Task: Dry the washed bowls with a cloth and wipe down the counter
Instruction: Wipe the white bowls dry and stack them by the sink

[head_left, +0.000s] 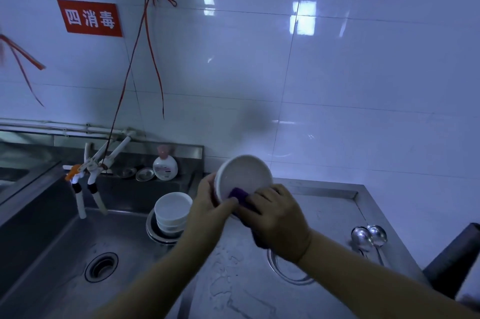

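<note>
Looking down at a stainless counter [324, 204], wet, droplets and streaks across the near part, raised lip along back and right edges. White glossy tiled wall [337, 72] behind, red sign [89, 18] with white characters upper left, red strings [145, 41] hanging from a wall hook down toward the taps. Sink basin [65, 253] set left of the counter, round drain [101, 267] in its floor, two white tap spouts [87, 189] over the back left corner. On the sink's back ledge: white soap bottle [165, 166] with pink cap, small metal dishes beside it.

Held above the counter's left edge: white bowl [242, 176], tilted, underside facing the camera. Left hand [207, 204] clenched round the bowl's left rim. Right hand [279, 222] gripping purple cloth [240, 195], pressed against the bowl's lower rim.

Stacked white bowls [172, 211] in the sink's back right corner, sitting in a metal dish, just left of the left wrist. Two metal spoons [368, 238] lying side by side near the counter's right edge, well apart from the hands. Round metal rim [288, 274] on the counter, partly hidden under the right forearm. Dark object [457, 261] past the counter's right edge, can't tell what.

Open stretches: back of the counter between bowl and right lip; most of the sink floor.
</note>
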`<state>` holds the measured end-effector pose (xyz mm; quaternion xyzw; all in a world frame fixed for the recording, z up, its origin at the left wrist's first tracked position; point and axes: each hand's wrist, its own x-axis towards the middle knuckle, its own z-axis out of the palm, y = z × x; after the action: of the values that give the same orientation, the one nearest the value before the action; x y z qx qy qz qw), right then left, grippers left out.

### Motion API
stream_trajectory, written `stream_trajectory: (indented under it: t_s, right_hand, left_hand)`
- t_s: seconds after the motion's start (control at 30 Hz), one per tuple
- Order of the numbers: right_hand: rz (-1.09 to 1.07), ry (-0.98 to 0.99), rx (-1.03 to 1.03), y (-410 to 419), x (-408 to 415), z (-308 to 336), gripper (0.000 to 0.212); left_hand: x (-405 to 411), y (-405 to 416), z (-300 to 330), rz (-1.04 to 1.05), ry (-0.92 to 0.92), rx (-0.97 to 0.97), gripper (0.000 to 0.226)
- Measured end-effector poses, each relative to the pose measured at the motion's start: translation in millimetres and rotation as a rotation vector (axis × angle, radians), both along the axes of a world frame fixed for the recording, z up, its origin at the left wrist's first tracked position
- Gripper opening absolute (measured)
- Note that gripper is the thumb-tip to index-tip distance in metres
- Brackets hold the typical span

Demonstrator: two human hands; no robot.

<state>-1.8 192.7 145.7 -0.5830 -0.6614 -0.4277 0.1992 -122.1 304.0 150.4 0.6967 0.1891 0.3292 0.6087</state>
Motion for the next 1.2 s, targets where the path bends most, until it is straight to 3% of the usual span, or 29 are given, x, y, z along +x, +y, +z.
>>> stream_trajectory:
  t_s: [0.1, 0.2, 0.27, 0.37, 0.53, 0.67, 0.8, 0.93, 1.07, 1.2]
  right_hand:
    - [-0.099, 0.279, 0.05, 9, -33, -9, 0.015]
    - [-0.051, 0.373, 0.038, 9, -42, -19, 0.016]
    - [0.022, 0.288, -0.016, 4, -33, -24, 0.016]
    - [0.115, 0.008, -0.131, -4, -4, -28, 0.012]
    - [0.289, -0.323, -0.304, -6, 34, -16, 0.013]
    - [0.181, -0.237, -0.198, 3, 21, -14, 0.013]
    - [-0.025, 0.095, -0.013, 17, -15, -19, 0.024]
    - [-0.052, 0.219, -0.009, 18, -32, -23, 0.025]
    - [-0.003, 0.068, -0.051, 14, -18, -29, 0.023]
    - [0.131, -0.221, -0.165, 3, 17, -22, 0.013]
  left_hand:
    - [8, -16, -6, 0.084, -0.117, 0.012, 0.037]
    - [5, -6, -7, 0.068, -0.078, 0.059, 0.033]
    - [1, 3, -8, 0.034, 0.0, 0.122, 0.031]
    - [-4, 13, -4, -0.032, 0.113, 0.207, 0.036]
    - [-7, 30, 6, -0.315, 0.314, 0.134, 0.041]
    - [-8, 28, -3, -0.146, 0.21, -0.044, 0.034]
    - [-4, 4, -20, 0.015, 0.031, -0.039, 0.033]
    - [-4, 4, -15, 0.027, -0.03, 0.015, 0.026]
    - [-6, 18, -9, 0.058, 0.103, 0.163, 0.031]
    - [-6, 31, 6, -0.106, 0.27, 0.252, 0.03]
